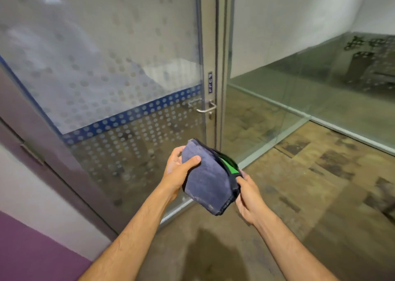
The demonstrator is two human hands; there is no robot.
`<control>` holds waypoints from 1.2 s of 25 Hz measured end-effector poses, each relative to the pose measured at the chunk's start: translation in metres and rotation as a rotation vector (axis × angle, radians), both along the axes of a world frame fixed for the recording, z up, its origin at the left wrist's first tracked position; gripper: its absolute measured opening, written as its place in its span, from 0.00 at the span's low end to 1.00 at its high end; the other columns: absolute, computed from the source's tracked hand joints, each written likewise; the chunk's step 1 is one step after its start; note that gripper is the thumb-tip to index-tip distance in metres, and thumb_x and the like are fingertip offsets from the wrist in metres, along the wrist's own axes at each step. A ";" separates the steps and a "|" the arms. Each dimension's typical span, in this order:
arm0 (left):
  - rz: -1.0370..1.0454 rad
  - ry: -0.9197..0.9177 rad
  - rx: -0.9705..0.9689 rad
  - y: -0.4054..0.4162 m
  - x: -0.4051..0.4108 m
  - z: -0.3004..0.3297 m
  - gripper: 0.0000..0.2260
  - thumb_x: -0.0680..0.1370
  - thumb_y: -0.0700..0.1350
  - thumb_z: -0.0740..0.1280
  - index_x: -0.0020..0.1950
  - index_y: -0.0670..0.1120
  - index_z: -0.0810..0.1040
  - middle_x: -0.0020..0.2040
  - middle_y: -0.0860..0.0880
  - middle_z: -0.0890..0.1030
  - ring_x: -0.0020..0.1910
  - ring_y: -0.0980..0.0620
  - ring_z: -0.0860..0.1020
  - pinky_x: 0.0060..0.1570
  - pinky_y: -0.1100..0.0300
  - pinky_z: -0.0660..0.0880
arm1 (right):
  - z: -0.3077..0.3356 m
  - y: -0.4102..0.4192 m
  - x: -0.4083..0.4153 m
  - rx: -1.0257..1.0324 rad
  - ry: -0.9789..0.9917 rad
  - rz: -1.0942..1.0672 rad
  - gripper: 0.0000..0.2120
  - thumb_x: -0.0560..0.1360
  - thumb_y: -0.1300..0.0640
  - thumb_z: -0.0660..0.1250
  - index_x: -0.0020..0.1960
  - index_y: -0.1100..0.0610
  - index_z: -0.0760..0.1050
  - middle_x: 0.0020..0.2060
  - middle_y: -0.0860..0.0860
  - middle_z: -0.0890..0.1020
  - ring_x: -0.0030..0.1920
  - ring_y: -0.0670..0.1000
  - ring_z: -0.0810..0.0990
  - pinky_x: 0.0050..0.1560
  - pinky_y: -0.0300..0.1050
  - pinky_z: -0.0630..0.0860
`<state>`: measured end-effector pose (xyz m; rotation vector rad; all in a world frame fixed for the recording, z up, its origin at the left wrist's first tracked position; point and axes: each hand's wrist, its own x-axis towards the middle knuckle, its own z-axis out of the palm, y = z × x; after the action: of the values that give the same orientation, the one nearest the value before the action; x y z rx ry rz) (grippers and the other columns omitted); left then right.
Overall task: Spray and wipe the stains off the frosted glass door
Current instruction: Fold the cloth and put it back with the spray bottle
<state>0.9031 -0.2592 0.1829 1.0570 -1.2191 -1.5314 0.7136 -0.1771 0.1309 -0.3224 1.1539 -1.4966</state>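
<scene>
A frosted glass door (111, 67) with a dot pattern and a blue dotted band stands ahead on the left, its metal handle (206, 107) at the right edge. In front of its lower part I hold a folded dark blue cloth (206, 178) with both hands; a green patch shows inside the fold. My left hand (178, 165) grips the cloth's upper left side, thumb on top. My right hand (248, 195) pinches its right edge. No spray bottle is in view.
A grey metal door frame (220, 67) separates the door from a clear glass partition (299, 77) on the right. Patchy brown carpet (320, 184) covers the floor. A purple and white wall (32, 227) sits at the left, next to the door's hinge side.
</scene>
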 end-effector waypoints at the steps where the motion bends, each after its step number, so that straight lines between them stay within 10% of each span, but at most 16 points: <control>1: -0.040 -0.003 -0.017 0.008 -0.011 0.004 0.32 0.63 0.53 0.82 0.64 0.48 0.78 0.57 0.49 0.87 0.53 0.51 0.88 0.47 0.57 0.83 | 0.002 0.011 -0.012 0.008 -0.038 -0.012 0.15 0.84 0.63 0.61 0.70 0.62 0.72 0.60 0.60 0.85 0.59 0.59 0.83 0.68 0.59 0.76; 4: -0.143 -0.020 -0.075 0.033 -0.045 0.016 0.31 0.63 0.54 0.81 0.62 0.46 0.78 0.49 0.50 0.89 0.47 0.52 0.88 0.42 0.61 0.83 | 0.008 0.046 -0.045 0.076 -0.015 -0.063 0.15 0.85 0.59 0.60 0.70 0.64 0.73 0.58 0.59 0.85 0.57 0.58 0.85 0.63 0.55 0.79; 7: -0.186 0.010 -0.088 0.063 -0.087 0.021 0.31 0.63 0.55 0.81 0.62 0.46 0.78 0.48 0.48 0.89 0.46 0.51 0.88 0.41 0.60 0.83 | 0.014 0.089 -0.085 0.055 0.074 -0.153 0.37 0.81 0.61 0.68 0.82 0.48 0.51 0.62 0.54 0.82 0.59 0.55 0.84 0.64 0.55 0.79; 10: -0.212 0.073 -0.049 0.098 -0.135 0.019 0.31 0.63 0.54 0.81 0.63 0.45 0.78 0.48 0.46 0.89 0.47 0.48 0.88 0.41 0.57 0.84 | 0.019 0.145 -0.128 -0.026 0.527 -0.011 0.50 0.73 0.57 0.79 0.80 0.36 0.50 0.70 0.35 0.68 0.67 0.39 0.75 0.64 0.40 0.76; 13: -0.255 0.123 -0.005 0.141 -0.191 0.017 0.31 0.64 0.53 0.81 0.63 0.44 0.78 0.49 0.44 0.88 0.47 0.47 0.88 0.41 0.55 0.84 | 0.019 0.201 -0.170 -0.100 0.867 0.163 0.44 0.69 0.60 0.81 0.76 0.41 0.62 0.70 0.29 0.63 0.64 0.20 0.65 0.57 0.20 0.67; 19: -0.432 0.023 -0.063 0.222 -0.301 0.008 0.20 0.74 0.42 0.80 0.62 0.51 0.78 0.48 0.41 0.89 0.45 0.46 0.87 0.42 0.54 0.84 | 0.021 0.312 -0.267 0.060 1.032 0.055 0.15 0.69 0.61 0.77 0.52 0.50 0.79 0.46 0.47 0.85 0.46 0.45 0.81 0.41 0.30 0.72; 30: -0.693 -0.180 -0.234 0.304 -0.477 0.000 0.26 0.74 0.39 0.81 0.68 0.52 0.76 0.55 0.36 0.82 0.45 0.54 0.85 0.39 0.66 0.81 | 0.036 0.465 -0.406 0.132 0.997 -0.213 0.18 0.69 0.53 0.73 0.57 0.41 0.79 0.51 0.39 0.85 0.53 0.42 0.83 0.51 0.37 0.81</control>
<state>0.4256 0.0444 0.1831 0.6496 -1.9773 -1.7541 0.3078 0.2880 0.1668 -0.9394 2.1066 -1.4414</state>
